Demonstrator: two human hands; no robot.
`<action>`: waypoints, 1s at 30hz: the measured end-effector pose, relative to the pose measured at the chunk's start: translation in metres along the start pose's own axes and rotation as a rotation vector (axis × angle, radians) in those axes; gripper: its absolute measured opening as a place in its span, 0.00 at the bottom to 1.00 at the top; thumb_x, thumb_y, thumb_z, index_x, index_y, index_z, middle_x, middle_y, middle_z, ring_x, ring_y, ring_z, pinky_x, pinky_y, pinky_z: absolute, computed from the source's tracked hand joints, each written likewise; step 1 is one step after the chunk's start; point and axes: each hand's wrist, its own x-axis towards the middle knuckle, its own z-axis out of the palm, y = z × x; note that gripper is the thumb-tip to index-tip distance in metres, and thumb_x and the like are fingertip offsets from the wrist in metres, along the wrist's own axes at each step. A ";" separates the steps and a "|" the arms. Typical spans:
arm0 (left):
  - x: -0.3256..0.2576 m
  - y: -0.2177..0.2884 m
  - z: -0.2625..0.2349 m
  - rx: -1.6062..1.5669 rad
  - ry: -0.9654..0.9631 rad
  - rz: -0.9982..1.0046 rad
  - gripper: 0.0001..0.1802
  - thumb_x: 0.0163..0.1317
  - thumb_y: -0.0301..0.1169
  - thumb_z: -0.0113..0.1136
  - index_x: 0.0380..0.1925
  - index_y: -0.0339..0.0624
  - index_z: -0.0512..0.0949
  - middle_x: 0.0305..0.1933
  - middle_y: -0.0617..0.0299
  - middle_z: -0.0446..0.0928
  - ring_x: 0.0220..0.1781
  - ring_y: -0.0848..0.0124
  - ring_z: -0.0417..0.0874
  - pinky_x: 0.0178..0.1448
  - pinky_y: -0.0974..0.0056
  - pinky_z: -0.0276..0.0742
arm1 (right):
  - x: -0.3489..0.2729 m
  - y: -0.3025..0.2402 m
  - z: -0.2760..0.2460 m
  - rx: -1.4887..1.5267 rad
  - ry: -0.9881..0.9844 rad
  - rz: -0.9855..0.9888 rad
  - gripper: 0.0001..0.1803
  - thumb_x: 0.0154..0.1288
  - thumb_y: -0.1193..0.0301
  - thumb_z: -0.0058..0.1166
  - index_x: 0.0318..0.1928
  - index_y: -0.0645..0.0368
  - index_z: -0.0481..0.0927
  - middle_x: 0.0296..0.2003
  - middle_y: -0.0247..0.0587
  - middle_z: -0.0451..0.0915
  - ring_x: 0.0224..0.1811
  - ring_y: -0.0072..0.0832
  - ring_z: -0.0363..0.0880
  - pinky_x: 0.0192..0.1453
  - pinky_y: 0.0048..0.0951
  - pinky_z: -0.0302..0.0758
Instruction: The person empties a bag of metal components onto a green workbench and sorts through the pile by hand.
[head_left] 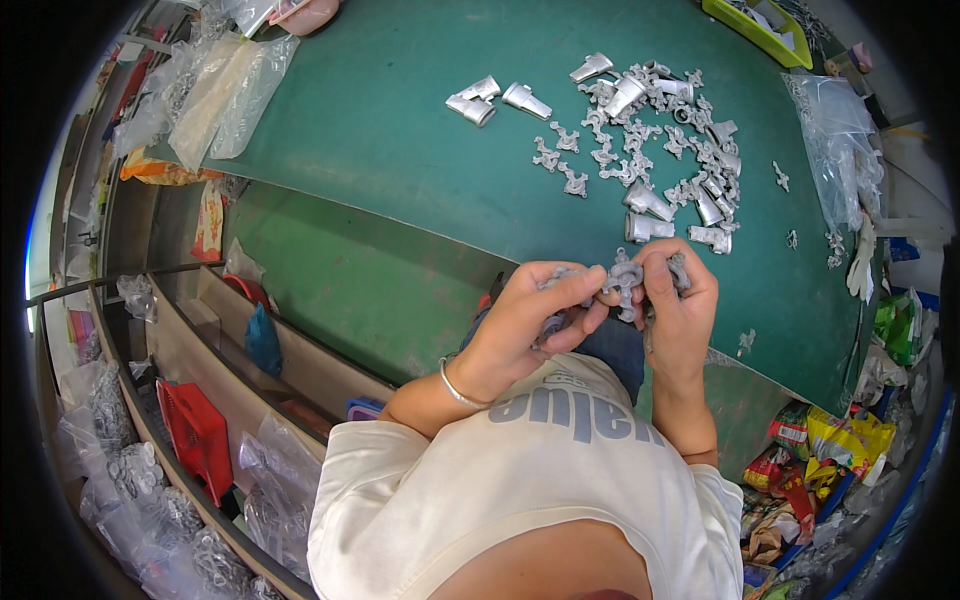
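Note:
Close together at the table's near edge, both my hands are closed on small grey metal castings. My left hand (545, 310) pinches one grey metal casting (624, 278) between thumb and fingers, and more grey pieces show in its curled palm. My right hand (682, 295) touches the same casting from the other side and has another grey piece (679, 270) tucked in its fingers. Beyond them lies a pile of similar grey castings (635, 140), mixed with shiny silver tapered metal sleeves (648, 202). Three more silver sleeves (527, 100) lie apart to the left.
The green table (400, 130) carries clear plastic bags (235, 95) at left and a plastic bag (835, 140) at right. A yellow-green tray (765, 30) stands far right. Left below are a red basket (195, 440) and bagged metal parts (130, 480); colourful wrappers (840, 440) lie lower right.

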 end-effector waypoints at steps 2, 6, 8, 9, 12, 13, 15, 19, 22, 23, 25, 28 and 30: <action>0.002 -0.001 -0.003 -0.071 -0.026 -0.046 0.16 0.59 0.38 0.51 0.28 0.33 0.74 0.18 0.65 0.68 0.11 0.84 0.57 0.15 0.78 0.49 | 0.000 -0.001 0.000 0.005 0.000 0.008 0.08 0.61 0.70 0.49 0.29 0.62 0.73 0.16 0.29 0.70 0.14 0.11 0.63 0.15 0.12 0.57; 0.005 -0.003 -0.005 -0.148 -0.058 -0.078 0.16 0.61 0.38 0.48 0.29 0.33 0.73 0.17 0.66 0.66 0.10 0.85 0.56 0.13 0.79 0.50 | 0.001 -0.001 0.001 0.031 -0.010 0.032 0.09 0.61 0.68 0.49 0.28 0.61 0.73 0.16 0.29 0.71 0.14 0.11 0.64 0.14 0.12 0.56; 0.007 -0.004 -0.006 -0.182 -0.067 -0.097 0.16 0.63 0.38 0.44 0.30 0.34 0.71 0.16 0.66 0.65 0.09 0.85 0.56 0.11 0.80 0.50 | 0.001 -0.001 0.001 0.050 -0.014 0.039 0.10 0.61 0.67 0.49 0.28 0.61 0.72 0.16 0.29 0.71 0.14 0.11 0.64 0.14 0.12 0.56; 0.007 -0.004 -0.007 -0.232 -0.091 -0.117 0.16 0.62 0.38 0.45 0.30 0.34 0.72 0.17 0.66 0.65 0.09 0.85 0.56 0.12 0.80 0.50 | 0.001 -0.001 0.001 0.060 -0.015 0.042 0.10 0.61 0.67 0.49 0.28 0.61 0.72 0.16 0.29 0.71 0.14 0.11 0.64 0.14 0.12 0.56; 0.009 -0.006 -0.011 -0.343 -0.142 -0.164 0.16 0.62 0.38 0.47 0.31 0.33 0.72 0.19 0.65 0.66 0.11 0.84 0.56 0.13 0.80 0.51 | 0.001 0.000 0.001 0.082 -0.018 0.037 0.10 0.61 0.66 0.49 0.29 0.61 0.72 0.16 0.30 0.71 0.14 0.11 0.64 0.14 0.12 0.56; 0.009 -0.006 -0.012 -0.352 -0.146 -0.170 0.16 0.62 0.38 0.46 0.32 0.33 0.72 0.19 0.65 0.66 0.11 0.84 0.56 0.13 0.80 0.51 | 0.002 0.000 0.001 0.089 -0.018 0.042 0.11 0.61 0.66 0.49 0.29 0.61 0.72 0.16 0.30 0.71 0.14 0.12 0.64 0.14 0.12 0.56; 0.010 -0.007 -0.013 -0.371 -0.155 -0.178 0.17 0.63 0.39 0.45 0.32 0.33 0.72 0.19 0.66 0.65 0.11 0.84 0.56 0.13 0.80 0.51 | 0.002 -0.001 0.001 0.102 -0.017 0.051 0.11 0.61 0.66 0.50 0.29 0.61 0.72 0.16 0.30 0.71 0.14 0.12 0.64 0.14 0.13 0.56; 0.012 -0.008 -0.013 -0.384 -0.167 -0.182 0.17 0.63 0.40 0.44 0.32 0.34 0.71 0.19 0.67 0.65 0.11 0.85 0.56 0.13 0.80 0.51 | 0.002 0.000 0.001 0.116 -0.017 0.042 0.11 0.61 0.66 0.50 0.29 0.62 0.72 0.16 0.31 0.71 0.14 0.13 0.64 0.14 0.13 0.56; 0.013 -0.009 -0.014 -0.395 -0.180 -0.197 0.17 0.64 0.40 0.43 0.32 0.34 0.71 0.19 0.67 0.64 0.11 0.85 0.56 0.13 0.80 0.51 | 0.002 0.001 0.000 0.125 -0.020 0.041 0.11 0.61 0.66 0.50 0.29 0.62 0.72 0.16 0.31 0.71 0.14 0.13 0.64 0.14 0.13 0.56; 0.013 -0.009 -0.015 -0.400 -0.186 -0.204 0.17 0.64 0.40 0.43 0.32 0.35 0.71 0.19 0.67 0.64 0.11 0.85 0.56 0.13 0.80 0.51 | 0.002 0.001 0.000 0.127 -0.020 0.042 0.11 0.61 0.66 0.50 0.29 0.62 0.72 0.17 0.31 0.71 0.14 0.13 0.64 0.14 0.13 0.56; 0.013 -0.009 -0.013 -0.423 -0.172 -0.207 0.17 0.63 0.40 0.44 0.32 0.35 0.71 0.19 0.67 0.65 0.11 0.85 0.56 0.13 0.80 0.51 | 0.001 0.001 0.000 0.136 -0.021 0.044 0.11 0.61 0.66 0.50 0.29 0.62 0.73 0.17 0.32 0.71 0.14 0.13 0.64 0.14 0.13 0.56; 0.013 -0.009 -0.013 -0.458 -0.166 -0.218 0.16 0.63 0.40 0.44 0.31 0.36 0.70 0.19 0.67 0.65 0.11 0.85 0.56 0.13 0.80 0.51 | 0.001 0.002 0.000 0.147 -0.021 0.042 0.11 0.61 0.66 0.50 0.29 0.62 0.73 0.17 0.32 0.72 0.14 0.13 0.65 0.14 0.13 0.56; 0.014 -0.010 -0.013 -0.476 -0.168 -0.227 0.16 0.63 0.41 0.44 0.30 0.37 0.70 0.19 0.67 0.65 0.11 0.85 0.56 0.13 0.80 0.50 | 0.001 0.003 0.000 0.146 -0.017 0.038 0.11 0.61 0.66 0.50 0.29 0.62 0.73 0.17 0.32 0.72 0.13 0.14 0.65 0.14 0.13 0.56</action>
